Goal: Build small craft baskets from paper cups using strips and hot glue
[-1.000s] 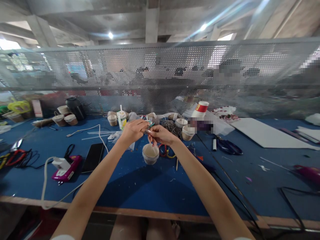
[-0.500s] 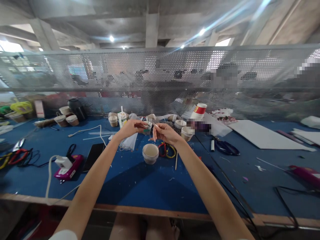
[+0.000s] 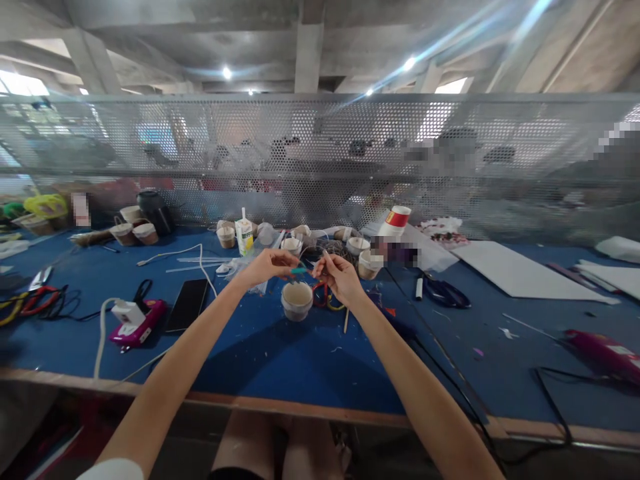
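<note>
Teal piece (image 3: 299, 271), small and slender: held in the air between the two hands, above the far rim of a small pale cup (image 3: 297, 305). Its long axis is laid nearly level across the view, one end directed back to the left hand (image 3: 269, 267), the other toward the right hand (image 3: 341, 277). Finer detail is too small to be read.

Position to fingers: the piece is clamped at the left fingertips, thumb and forefinger being closed on it, with its free end projected rightward. The right fingertips are bunched just beyond that end; whether anything is gripped there cannot be told.

Surroundings: the cup is stood upright, mouth up, on a blue work table (image 3: 300, 373). Beside it, on the right, a tool with red and yellow handles (image 3: 335, 303) is partly hidden, and a thin wooden stick (image 3: 346, 321) is laid close by. To the left, a black phone (image 3: 187, 305) is placed near a purple power strip (image 3: 143, 327) fitted with a white plug. Behind the left hand, a drink carton (image 3: 245, 237) is stood with its straw raised.
</note>
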